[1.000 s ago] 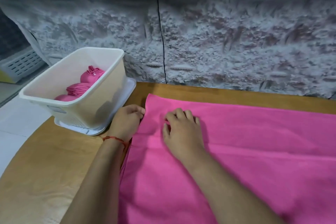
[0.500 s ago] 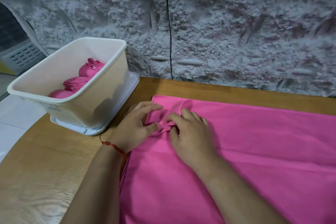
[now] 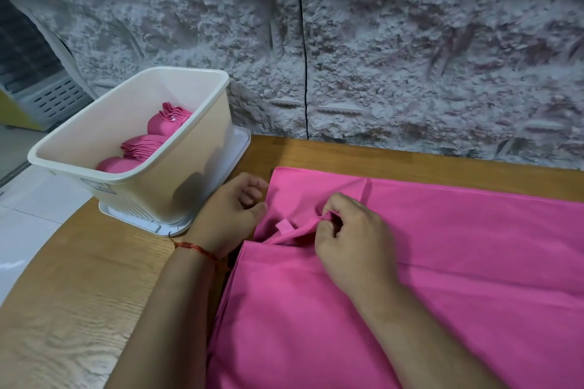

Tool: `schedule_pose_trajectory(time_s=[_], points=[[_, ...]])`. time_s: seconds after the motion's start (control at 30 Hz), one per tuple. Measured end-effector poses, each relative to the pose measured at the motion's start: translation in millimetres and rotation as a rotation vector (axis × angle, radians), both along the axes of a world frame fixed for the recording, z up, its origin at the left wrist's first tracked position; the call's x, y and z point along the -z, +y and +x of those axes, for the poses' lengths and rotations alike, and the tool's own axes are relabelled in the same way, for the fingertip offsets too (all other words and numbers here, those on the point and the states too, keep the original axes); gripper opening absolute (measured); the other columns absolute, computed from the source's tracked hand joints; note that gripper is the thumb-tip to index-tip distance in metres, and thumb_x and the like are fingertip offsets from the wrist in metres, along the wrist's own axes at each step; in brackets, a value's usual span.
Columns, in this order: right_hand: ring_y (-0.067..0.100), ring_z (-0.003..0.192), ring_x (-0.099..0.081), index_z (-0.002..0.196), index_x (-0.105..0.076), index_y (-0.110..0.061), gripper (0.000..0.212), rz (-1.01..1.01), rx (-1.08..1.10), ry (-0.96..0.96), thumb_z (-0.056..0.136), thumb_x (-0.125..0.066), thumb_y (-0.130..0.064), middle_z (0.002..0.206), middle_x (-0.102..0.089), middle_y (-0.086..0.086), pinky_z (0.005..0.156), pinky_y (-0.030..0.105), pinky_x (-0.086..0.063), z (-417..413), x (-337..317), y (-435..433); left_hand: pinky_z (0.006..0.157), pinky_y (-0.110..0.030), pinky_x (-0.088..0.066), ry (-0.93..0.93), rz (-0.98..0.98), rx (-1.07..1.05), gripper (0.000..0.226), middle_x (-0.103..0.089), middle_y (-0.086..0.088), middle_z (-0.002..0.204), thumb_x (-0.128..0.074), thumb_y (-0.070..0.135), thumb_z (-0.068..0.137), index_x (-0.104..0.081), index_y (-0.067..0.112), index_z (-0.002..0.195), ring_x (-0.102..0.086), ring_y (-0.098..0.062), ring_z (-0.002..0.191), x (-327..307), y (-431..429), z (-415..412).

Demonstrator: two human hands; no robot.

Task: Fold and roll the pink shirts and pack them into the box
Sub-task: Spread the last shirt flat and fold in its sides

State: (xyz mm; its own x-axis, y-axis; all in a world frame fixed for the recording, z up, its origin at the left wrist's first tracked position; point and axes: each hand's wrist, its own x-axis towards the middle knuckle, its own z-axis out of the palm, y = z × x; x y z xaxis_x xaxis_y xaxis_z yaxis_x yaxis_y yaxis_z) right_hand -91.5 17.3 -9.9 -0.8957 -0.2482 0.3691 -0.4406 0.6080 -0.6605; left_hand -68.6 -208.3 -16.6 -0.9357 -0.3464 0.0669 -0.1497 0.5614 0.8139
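A pink shirt (image 3: 442, 262) lies spread flat over the right part of the wooden table (image 3: 79, 309). My right hand (image 3: 350, 240) pinches a raised fold of the shirt near its top left corner, beside a small pink label (image 3: 284, 226). My left hand (image 3: 232, 213) sits at the shirt's left edge with its fingers curled. Its thumb tip touches the fabric, and no cloth shows between its fingers. The white box (image 3: 177, 167) stands to the left on its lid (image 3: 235, 148). Inside it are three rolled pink shirts (image 3: 169, 121).
A rough grey stone-pattern wall (image 3: 410, 57) runs close behind the table. The table's curved left edge drops to a white tiled floor (image 3: 28, 215). A white vented unit (image 3: 53, 101) stands at far left.
My right hand has pulled a fold of the shirt up and to the right, uncovering the label. My left hand has let go of the fabric and drawn back to the shirt's edge.
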Motion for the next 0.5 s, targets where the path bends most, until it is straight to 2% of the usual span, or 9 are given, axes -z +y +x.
schedule_pose_trajectory(time_s=[0.07, 0.1, 0.2, 0.27, 0.3, 0.4, 0.5], points=[[0.021, 0.070, -0.060, 0.078, -0.049, -0.029, 0.006, 0.026, 0.013, -0.018, 0.073, -0.046, -0.033, 0.076, -0.065, -0.012, 0.059, 0.035, -0.044, 0, -1, 0, 0.068, -0.024, -0.046, -0.101, -0.125, -0.045, 0.033, -0.062, 0.009, 0.083, -0.088, 0.045, 0.075, -0.067, 0.033, 0.098, -0.057, -0.002, 0.071, -1, 2, -4], [0.020, 0.069, -0.059, 0.078, -0.048, -0.030, 0.005, 0.037, 0.011, -0.026, 0.074, -0.047, -0.032, 0.075, -0.064, -0.012, 0.058, 0.034, -0.042, 0, -1, 0, 0.063, -0.023, -0.044, -0.143, -0.173, -0.078, 0.037, -0.062, 0.008, 0.077, -0.090, 0.052, 0.071, -0.068, 0.031, 0.092, -0.057, -0.001, 0.067, -2, 6, -5], [0.018, 0.067, -0.056, 0.078, -0.049, -0.030, 0.004, 0.052, 0.011, -0.032, 0.074, -0.048, -0.031, 0.074, -0.062, -0.013, 0.058, 0.032, -0.038, 1, -3, 0, 0.047, -0.018, -0.035, -0.145, -0.218, -0.032, 0.034, -0.065, 0.002, 0.063, -0.089, 0.046, 0.076, -0.071, 0.019, 0.071, -0.051, -0.003, 0.048, -2, 16, -10], [0.019, 0.068, -0.058, 0.079, -0.052, -0.028, 0.007, 0.060, 0.010, -0.031, 0.074, -0.048, -0.032, 0.075, -0.063, -0.012, 0.058, 0.034, -0.041, 1, -2, 0, 0.046, -0.027, -0.036, -0.121, -0.162, 0.022, 0.035, -0.061, -0.004, 0.056, -0.083, 0.044, 0.080, -0.067, 0.014, 0.072, -0.045, -0.007, 0.046, -4, 19, -8], [0.020, 0.069, -0.059, 0.080, -0.053, -0.027, 0.010, 0.063, 0.010, -0.031, 0.074, -0.048, -0.032, 0.075, -0.064, -0.011, 0.059, 0.035, -0.044, 0, -2, 0, 0.050, -0.032, -0.037, -0.098, -0.078, 0.038, 0.030, -0.060, -0.002, 0.054, -0.078, 0.042, 0.081, -0.064, 0.016, 0.075, -0.044, -0.010, 0.048, -7, 19, -7], [0.021, 0.069, -0.058, 0.081, -0.055, -0.025, 0.013, 0.087, 0.009, -0.027, 0.075, -0.047, -0.033, 0.074, -0.062, -0.010, 0.060, 0.036, -0.044, 0, -2, -1, 0.057, -0.034, -0.032, -0.029, 0.320, 0.108, 0.015, -0.055, 0.004, 0.063, -0.068, 0.028, 0.080, -0.053, 0.025, 0.079, -0.038, -0.019, 0.058, -14, 26, -5], [0.021, 0.068, -0.057, 0.081, -0.055, -0.024, 0.014, 0.105, 0.015, -0.022, 0.075, -0.046, -0.033, 0.073, -0.062, -0.010, 0.059, 0.034, -0.041, -1, -2, -1, 0.063, -0.035, -0.033, -0.007, 0.691, 0.149, 0.029, -0.057, 0.000, 0.076, -0.073, 0.012, 0.070, -0.055, 0.025, 0.089, -0.043, -0.022, 0.067, -14, 32, -4]])
